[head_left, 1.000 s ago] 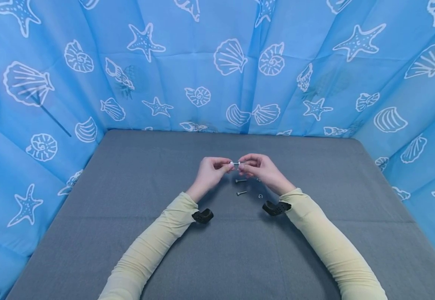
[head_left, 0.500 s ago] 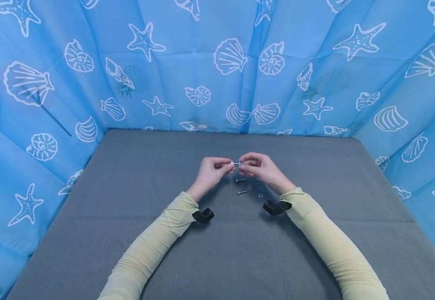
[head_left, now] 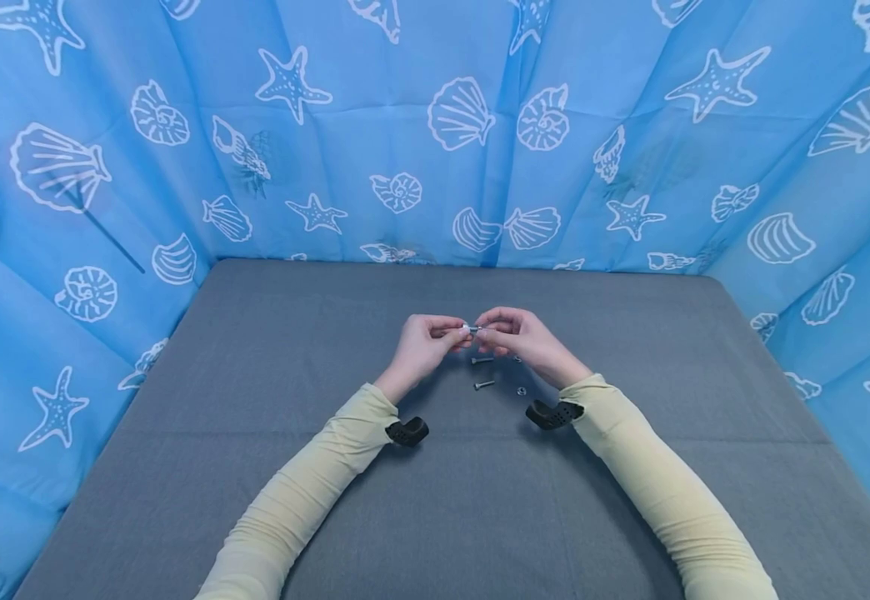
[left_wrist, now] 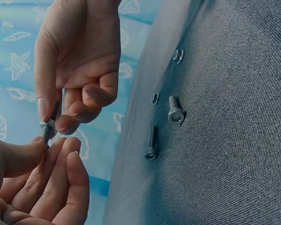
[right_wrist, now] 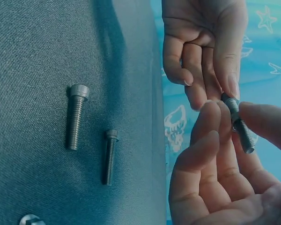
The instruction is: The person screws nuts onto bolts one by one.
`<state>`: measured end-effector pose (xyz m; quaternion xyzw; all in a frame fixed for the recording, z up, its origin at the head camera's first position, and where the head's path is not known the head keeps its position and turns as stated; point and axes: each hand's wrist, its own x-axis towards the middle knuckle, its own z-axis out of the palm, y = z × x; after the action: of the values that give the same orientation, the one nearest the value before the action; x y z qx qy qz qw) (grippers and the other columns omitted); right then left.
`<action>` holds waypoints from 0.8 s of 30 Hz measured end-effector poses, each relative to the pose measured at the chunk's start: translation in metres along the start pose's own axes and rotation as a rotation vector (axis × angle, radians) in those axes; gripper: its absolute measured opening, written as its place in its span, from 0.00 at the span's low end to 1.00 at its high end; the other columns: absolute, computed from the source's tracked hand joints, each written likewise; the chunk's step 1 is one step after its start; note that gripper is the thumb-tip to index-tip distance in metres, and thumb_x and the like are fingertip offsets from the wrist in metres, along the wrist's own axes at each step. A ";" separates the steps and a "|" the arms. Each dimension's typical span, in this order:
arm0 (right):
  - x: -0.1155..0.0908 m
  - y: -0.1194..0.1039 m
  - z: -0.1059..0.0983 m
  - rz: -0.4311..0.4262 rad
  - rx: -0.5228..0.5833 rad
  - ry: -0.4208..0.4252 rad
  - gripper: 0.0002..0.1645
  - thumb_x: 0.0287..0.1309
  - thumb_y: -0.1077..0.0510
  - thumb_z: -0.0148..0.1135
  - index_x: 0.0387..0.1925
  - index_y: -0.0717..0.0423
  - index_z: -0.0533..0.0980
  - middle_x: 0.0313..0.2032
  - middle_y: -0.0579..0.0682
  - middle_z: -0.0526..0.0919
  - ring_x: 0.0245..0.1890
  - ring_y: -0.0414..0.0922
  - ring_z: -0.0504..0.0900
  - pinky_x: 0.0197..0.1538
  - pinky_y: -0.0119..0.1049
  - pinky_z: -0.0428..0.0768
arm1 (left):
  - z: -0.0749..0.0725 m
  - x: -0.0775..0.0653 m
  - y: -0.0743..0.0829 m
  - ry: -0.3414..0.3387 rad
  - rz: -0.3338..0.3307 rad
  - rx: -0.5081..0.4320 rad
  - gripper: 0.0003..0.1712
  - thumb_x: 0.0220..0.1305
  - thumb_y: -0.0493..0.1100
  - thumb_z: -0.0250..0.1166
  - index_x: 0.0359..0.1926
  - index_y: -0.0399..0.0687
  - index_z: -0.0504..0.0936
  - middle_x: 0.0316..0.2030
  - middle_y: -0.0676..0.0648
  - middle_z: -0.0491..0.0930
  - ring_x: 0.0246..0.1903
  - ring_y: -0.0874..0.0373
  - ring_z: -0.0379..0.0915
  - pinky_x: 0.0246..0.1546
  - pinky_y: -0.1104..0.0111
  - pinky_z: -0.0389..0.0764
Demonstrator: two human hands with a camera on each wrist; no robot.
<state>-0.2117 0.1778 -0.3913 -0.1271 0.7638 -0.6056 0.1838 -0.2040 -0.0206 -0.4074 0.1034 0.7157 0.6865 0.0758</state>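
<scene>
Raised over the grey table, my left hand (head_left: 427, 346) pinches the head end of a metal bolt (right_wrist: 245, 136) between thumb and fingertips, mostly covering the head. A nut (left_wrist: 48, 124) sits around the bolt's threaded shank. My right hand (head_left: 528, 342) grips that nut with its thumb and index finger, and the bolt's threaded tip sticks out past it in the right wrist view. The other fingers of both hands are loosely curled. Below the hands lie two socket-head bolts, a farther bolt (head_left: 482, 361) and a nearer bolt (head_left: 483, 385).
Two loose nuts, a farther nut (left_wrist: 155, 98) and a nearer nut (left_wrist: 178, 56), lie to the right of the bolts. Black wrist-worn pieces (head_left: 407, 432) jut from both sleeves. A blue shell-patterned curtain (head_left: 397, 150) surrounds the back and sides of the grey cloth-covered table (head_left: 435, 517).
The right thumb and fingers have shifted slightly on the nut, now covering more of it in the head view. The left hand keeps its pinch almost unmoved; the loose bolts and nuts stay put.
</scene>
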 end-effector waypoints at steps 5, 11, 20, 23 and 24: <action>0.000 -0.001 -0.001 0.031 -0.048 -0.015 0.23 0.68 0.47 0.55 0.47 0.65 0.77 0.41 0.64 0.81 0.39 0.54 0.80 0.39 0.43 0.78 | 0.001 0.001 -0.004 0.027 0.019 0.020 0.14 0.64 0.35 0.63 0.47 0.28 0.81 0.37 0.36 0.84 0.39 0.46 0.83 0.42 0.55 0.82; -0.002 0.001 -0.002 0.007 0.000 0.017 0.19 0.66 0.53 0.59 0.51 0.64 0.73 0.43 0.68 0.79 0.39 0.52 0.81 0.42 0.46 0.79 | 0.000 0.001 -0.004 0.045 0.017 0.012 0.12 0.64 0.35 0.64 0.45 0.29 0.82 0.34 0.40 0.85 0.35 0.53 0.84 0.42 0.57 0.82; 0.000 -0.001 0.000 0.011 -0.037 0.058 0.20 0.67 0.52 0.58 0.48 0.67 0.76 0.41 0.66 0.81 0.40 0.54 0.81 0.46 0.52 0.78 | 0.000 0.001 -0.005 0.039 0.020 0.024 0.12 0.64 0.35 0.64 0.45 0.31 0.83 0.33 0.40 0.85 0.35 0.53 0.84 0.42 0.55 0.82; 0.000 -0.001 0.001 0.018 -0.029 0.061 0.21 0.68 0.51 0.56 0.48 0.67 0.75 0.40 0.64 0.81 0.37 0.50 0.81 0.45 0.51 0.79 | 0.001 0.001 -0.005 0.040 0.023 0.019 0.12 0.64 0.35 0.64 0.45 0.30 0.83 0.34 0.39 0.85 0.36 0.52 0.84 0.41 0.56 0.82; 0.000 -0.001 0.001 0.016 -0.022 0.062 0.21 0.68 0.51 0.57 0.48 0.67 0.75 0.41 0.65 0.80 0.37 0.49 0.82 0.45 0.51 0.79 | 0.001 0.001 -0.005 0.041 0.024 0.018 0.12 0.64 0.35 0.64 0.45 0.30 0.82 0.34 0.39 0.85 0.36 0.52 0.84 0.41 0.56 0.82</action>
<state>-0.2117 0.1768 -0.3905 -0.1042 0.7766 -0.5993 0.1636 -0.2054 -0.0198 -0.4125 0.0983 0.7219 0.6830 0.0520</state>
